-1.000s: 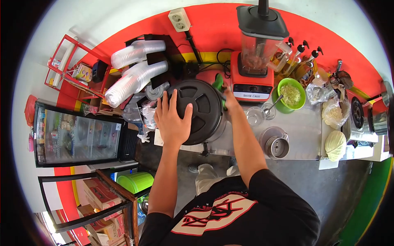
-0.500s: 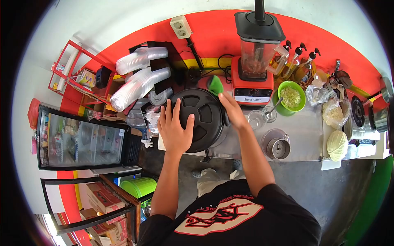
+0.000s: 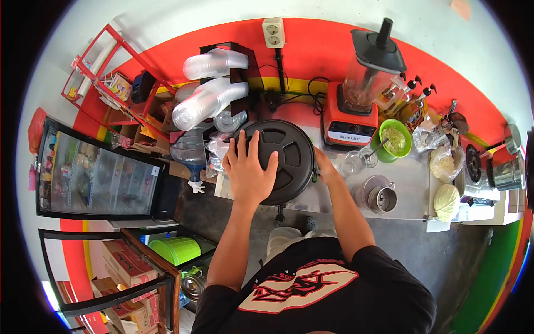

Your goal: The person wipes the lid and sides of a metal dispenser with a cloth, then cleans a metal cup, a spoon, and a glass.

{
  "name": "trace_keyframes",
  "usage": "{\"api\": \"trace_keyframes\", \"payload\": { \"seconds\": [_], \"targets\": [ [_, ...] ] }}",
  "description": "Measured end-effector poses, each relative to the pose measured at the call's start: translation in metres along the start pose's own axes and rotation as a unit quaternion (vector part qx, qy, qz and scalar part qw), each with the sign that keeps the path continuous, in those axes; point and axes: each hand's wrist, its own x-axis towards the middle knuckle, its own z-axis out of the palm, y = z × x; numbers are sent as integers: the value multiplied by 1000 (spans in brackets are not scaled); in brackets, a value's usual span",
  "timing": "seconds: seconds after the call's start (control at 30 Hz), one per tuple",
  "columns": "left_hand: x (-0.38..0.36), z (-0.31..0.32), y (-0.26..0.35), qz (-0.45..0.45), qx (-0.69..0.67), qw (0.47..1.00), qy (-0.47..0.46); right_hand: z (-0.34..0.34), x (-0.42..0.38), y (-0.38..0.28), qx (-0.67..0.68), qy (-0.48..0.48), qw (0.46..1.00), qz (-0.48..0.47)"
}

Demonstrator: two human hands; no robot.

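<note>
A round black lidded container (image 3: 287, 161) stands at the counter's front edge, with a small tap (image 3: 280, 213) sticking out below it. My left hand (image 3: 248, 172) lies flat on the left part of the lid, fingers spread. At the container's right side, my right hand (image 3: 327, 168) is curled against the wall of it. A sliver of a green cloth (image 3: 315, 178) shows beneath that hand; the fingertips are mostly hidden. Close to my right hand are a clear glass (image 3: 351, 164) and a metal cup (image 3: 383, 199) on a saucer-like dish.
Behind to the right stands a red blender (image 3: 350, 119), beside a green bowl (image 3: 406, 133) of shredded food and several pump bottles (image 3: 414, 106). Stacked plastic cups (image 3: 203, 103) lie at the back left. A cabbage (image 3: 446, 202) sits at the right end. A glass-door fridge (image 3: 100, 172) is on the left.
My right hand has moved with the green cloth from the container's far right edge down along its right side. My left hand stays on the lid. The view has shifted slightly.
</note>
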Motion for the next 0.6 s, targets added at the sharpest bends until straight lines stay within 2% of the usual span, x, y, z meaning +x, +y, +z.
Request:
{"api": "trace_keyframes", "payload": {
  "seconds": [0.07, 0.1, 0.13, 0.2, 0.23, 0.27, 0.33, 0.37, 0.4, 0.43, 0.47, 0.53, 0.57, 0.6],
  "targets": [
    [0, 1, 1, -9, -7, 1000, 1, -16, 1, -4, -141, 58, 985, 86],
    [0, 1, 1, -8, -3, 1000, 0, -14, -5, -20, -230, 95, 964, 91],
    [-1, 1, 1, -8, 2, 1000, -2, -7, -10, -37, -239, 95, 962, 93],
    [-1, -1, 2, -19, -14, 1000, -1, 11, -22, -75, -283, 129, 950, 30],
    [1, -2, 2, -25, -16, 1000, -9, 21, -23, -98, -374, 128, 918, -26],
    [5, -3, 2, -30, -16, 999, -15, 21, -14, -110, -410, 116, 902, -75],
    [20, -7, 2, -49, -14, 998, -23, 58, -14, -156, -430, 112, 886, -132],
    [29, -9, 1, -57, -34, 996, -54, 64, -4, -165, -431, 103, 886, -135],
    [37, -10, 0, -66, -54, 993, -83, 67, 9, -175, -442, 81, 875, -179],
    [40, -3, -2, -48, -59, 996, -47, 71, 23, -182, -451, 57, 863, -223],
    [40, 6, -5, -59, -53, 996, -40, 76, 36, -183, -450, 42, 863, -225],
    [41, 16, -9, -2, -49, 999, 15, 80, 71, -171, -454, -20, 857, -242],
    [40, 17, -9, -2, -41, 999, 18, 77, 91, -160, -502, -40, 822, -266],
    [40, 13, -7, -21, -33, 999, 16, 75, 105, -149, -500, -59, 824, -259]
  ]
}}
